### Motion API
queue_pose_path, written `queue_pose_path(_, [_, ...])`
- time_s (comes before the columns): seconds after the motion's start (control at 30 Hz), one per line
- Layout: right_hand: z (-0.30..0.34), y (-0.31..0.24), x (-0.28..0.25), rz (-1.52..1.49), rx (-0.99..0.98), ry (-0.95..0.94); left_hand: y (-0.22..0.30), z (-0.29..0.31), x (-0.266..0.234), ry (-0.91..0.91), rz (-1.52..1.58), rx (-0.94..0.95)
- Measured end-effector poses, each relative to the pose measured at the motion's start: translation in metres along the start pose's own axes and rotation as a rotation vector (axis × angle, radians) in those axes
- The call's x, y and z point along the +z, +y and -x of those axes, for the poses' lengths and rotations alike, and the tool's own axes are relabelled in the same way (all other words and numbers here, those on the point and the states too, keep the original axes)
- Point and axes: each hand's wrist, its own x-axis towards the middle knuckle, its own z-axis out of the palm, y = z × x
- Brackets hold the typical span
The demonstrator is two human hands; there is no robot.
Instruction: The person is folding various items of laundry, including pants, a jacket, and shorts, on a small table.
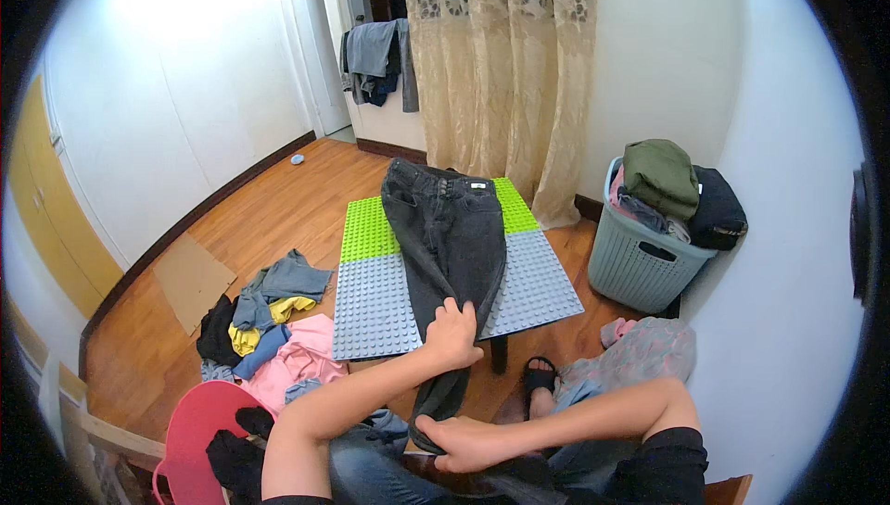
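A pair of dark grey jeans point(443, 227) lies lengthwise over a small table with a studded top, its waistband at the far edge. The legs are brought together and hang over the near edge toward me. Reaching across from the left, my left hand point(452, 334) is closed on the legs near the table's front edge. Closer to my body, my right hand point(464, 442) grips the leg ends, thumb on top, with its other fingers mostly hidden. The studded tabletop point(371, 306) is green at the far side and grey-blue at the near side.
Loose clothes point(287, 347) are heaped on the floor at left, beside a cardboard sheet point(193, 278) and a pink-red plastic chair or tub point(199, 422) holding black cloth. A full laundry basket point(644, 269) stands at right. Patterned fabric point(640, 357) lies nearer me. A curtain point(505, 88) hangs behind.
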Motion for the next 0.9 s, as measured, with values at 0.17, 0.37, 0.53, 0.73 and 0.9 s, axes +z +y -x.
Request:
queue_pose_path(0.17, [-0.018, 0.039, -0.017, 0.093, -0.155, -0.234, -0.023, -0.012, 0.007, 0.102, 0.147, 0.003])
queue_pose_path(0.37, [-0.019, 0.091, -0.136, 0.342, 0.691, 0.118, -0.019, 0.029, 0.001, -0.033, 0.117, 0.157])
queue_pose_path(0.53, [-0.005, 0.178, -0.182, -0.472, 0.812, 0.821, 0.025, 0.047, 0.005, -0.479, 0.097, 0.398])
queue_pose_path(0.73, [-0.025, 0.212, -0.198, -0.131, 0.89, 0.967, -0.021, -0.014, -0.03, 0.194, 0.325, 0.055])
queue_pose_path(0.9, [-0.055, 0.222, -0.219, -0.08, 0.84, 1.088, -0.164, -0.086, -0.027, 0.452, 0.201, -0.367])
